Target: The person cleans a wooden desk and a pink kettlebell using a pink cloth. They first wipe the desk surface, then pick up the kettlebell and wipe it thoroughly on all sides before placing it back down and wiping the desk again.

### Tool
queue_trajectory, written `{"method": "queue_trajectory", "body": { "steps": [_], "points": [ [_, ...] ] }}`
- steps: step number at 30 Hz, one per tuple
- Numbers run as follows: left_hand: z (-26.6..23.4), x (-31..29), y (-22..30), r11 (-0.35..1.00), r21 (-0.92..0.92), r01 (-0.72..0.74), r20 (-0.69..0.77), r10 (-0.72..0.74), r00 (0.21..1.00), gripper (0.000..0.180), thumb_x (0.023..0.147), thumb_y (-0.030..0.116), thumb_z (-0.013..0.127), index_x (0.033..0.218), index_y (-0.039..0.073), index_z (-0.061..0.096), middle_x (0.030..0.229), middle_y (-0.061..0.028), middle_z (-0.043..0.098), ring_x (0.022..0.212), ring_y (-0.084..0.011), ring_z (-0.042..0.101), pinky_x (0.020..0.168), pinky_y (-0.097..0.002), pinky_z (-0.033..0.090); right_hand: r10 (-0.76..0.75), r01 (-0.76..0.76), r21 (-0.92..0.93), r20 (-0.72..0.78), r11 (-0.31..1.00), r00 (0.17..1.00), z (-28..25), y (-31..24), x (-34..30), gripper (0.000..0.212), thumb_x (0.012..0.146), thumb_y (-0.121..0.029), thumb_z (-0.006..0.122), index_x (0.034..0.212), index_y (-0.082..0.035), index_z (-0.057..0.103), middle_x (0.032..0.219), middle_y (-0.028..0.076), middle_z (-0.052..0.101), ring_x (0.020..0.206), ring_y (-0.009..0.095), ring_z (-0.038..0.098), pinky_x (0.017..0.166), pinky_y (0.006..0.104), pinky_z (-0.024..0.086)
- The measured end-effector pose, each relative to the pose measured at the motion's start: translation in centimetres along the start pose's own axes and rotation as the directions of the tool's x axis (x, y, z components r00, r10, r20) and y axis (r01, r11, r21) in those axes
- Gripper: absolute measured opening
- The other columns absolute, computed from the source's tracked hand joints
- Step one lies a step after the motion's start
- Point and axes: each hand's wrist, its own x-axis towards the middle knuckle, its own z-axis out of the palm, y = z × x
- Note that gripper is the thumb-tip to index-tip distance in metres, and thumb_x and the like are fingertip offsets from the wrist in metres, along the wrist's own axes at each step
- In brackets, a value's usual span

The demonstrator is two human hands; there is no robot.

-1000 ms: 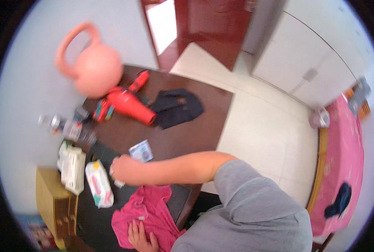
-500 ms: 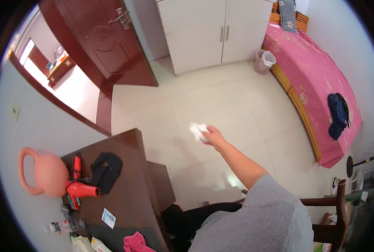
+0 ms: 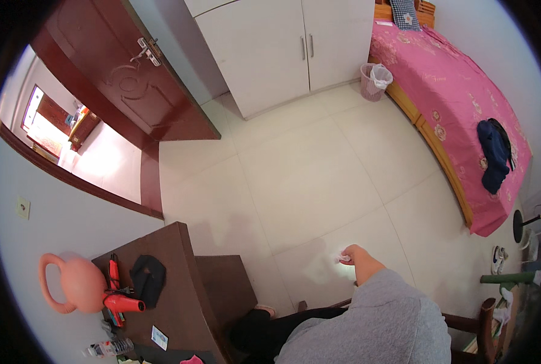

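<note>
My right hand [image 3: 358,257] is held out over the pale tiled floor, its bare forearm coming from a grey short sleeve [image 3: 374,309]. Its fingers are closed round a small crumpled white tissue [image 3: 343,258], part of which sticks out on the left of the hand. The hand touches nothing else. My left hand is outside the view. Below and to the left, my black-trousered leg [image 3: 264,330] reaches toward the dark brown desk.
A brown desk [image 3: 167,267] at left bears a red hair dryer [image 3: 125,303], a black cloth item [image 3: 147,279], a pink round vessel [image 3: 79,284] and a plastic bottle [image 3: 109,347]. A lined waste basket [image 3: 374,85] stands between the white wardrobe [image 3: 252,54] and pink-covered bed [image 3: 440,103]. A wooden chair [image 3: 484,324] is lower right.
My right hand has drawn back toward my body, down and to the right, with the tissue in it; the arm is bent more. The view has shifted slightly.
</note>
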Motion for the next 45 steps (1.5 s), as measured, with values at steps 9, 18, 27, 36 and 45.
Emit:
{"method": "queue_trajectory", "body": {
  "steps": [9,18,27,36,45],
  "points": [
    [1.9,2.4,-1.9,0.999,0.035,-0.040,0.132,0.035,0.991,0.054,0.099,0.023,0.055,0.147,-0.003,0.052,0.147,-0.0302,0.054,0.135,-0.0462,0.052,0.116,-0.0503,0.040,-0.876,0.800,0.574,-0.280,0.175,0.392,-17.5,-42.9,-12.9,0.036,0.100,-0.041,0.069,0.117,-0.010,0.063,0.102,0.007,0.062,0.085,0.020,0.060,0.074,0.0418,0.054],
    [-2.2,-2.8,1.7,0.980,0.150,0.133,0.057,-0.143,0.988,0.054,0.100,0.024,0.054,0.148,-0.001,0.052,0.150,-0.0299,0.051,0.138,-0.0465,0.048,0.118,-0.0516,0.037,-0.818,0.769,0.366,-0.037,0.524,0.574,-1.1,-45.4,-14.1,0.018,0.102,-0.026,0.063,0.104,-0.008,0.064,0.093,0.005,0.066,0.082,0.019,0.065,0.075,0.0362,0.058],
    [-1.2,-2.9,1.1,0.984,0.139,0.116,0.037,-0.122,0.992,0.054,0.100,0.025,0.054,0.149,0.003,0.053,0.154,-0.0296,0.046,0.141,-0.0474,0.044,0.119,-0.0545,0.034,-0.404,0.764,-0.645,0.697,0.009,0.593,12.7,-3.3,4.6,0.019,0.091,-0.019,0.062,0.095,-0.003,0.071,0.086,0.015,0.075,0.065,0.027,0.070,0.056,0.0435,0.057],
    [4.7,-3.0,-1.5,0.965,0.025,0.261,-0.024,-0.260,0.965,0.056,0.099,0.025,0.059,0.151,0.008,0.051,0.160,-0.0287,0.039,0.146,-0.0469,0.038,0.120,-0.0564,0.029,-0.334,0.726,-0.105,0.837,0.680,0.434,21.4,7.2,-21.9,0.017,0.105,-0.017,0.058,0.118,-0.008,0.065,0.090,0.004,0.067,0.075,0.015,0.063,0.066,0.0307,0.054],
    [2.5,-4.3,-0.3,0.888,-0.186,0.420,-0.016,-0.430,0.902,0.056,0.100,0.034,0.060,0.152,0.014,0.052,0.165,-0.0193,0.036,0.154,-0.0385,0.030,0.123,-0.0586,0.018,0.027,0.899,0.409,0.912,-0.154,-0.410,28.6,16.3,-50.2,0.010,0.096,-0.008,0.065,0.101,-0.002,0.070,0.091,0.011,0.068,0.086,0.028,0.067,0.075,0.0381,0.054]
  ]
}}
